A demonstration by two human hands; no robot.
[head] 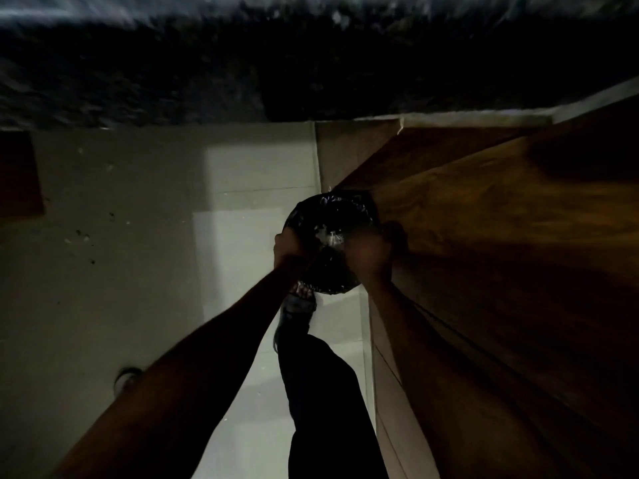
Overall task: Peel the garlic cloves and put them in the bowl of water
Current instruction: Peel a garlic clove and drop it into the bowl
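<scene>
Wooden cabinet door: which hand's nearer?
Right. The right hand is at the bin's right rim, right beside the wooden cabinet door; touching or not, cannot tell. The left hand grips the bin's left rim, farther from it.

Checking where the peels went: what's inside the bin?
The bin has a black liner, with a few pale scraps on it. Both hands, left and right, cover parts; the rest is too dark.
</scene>
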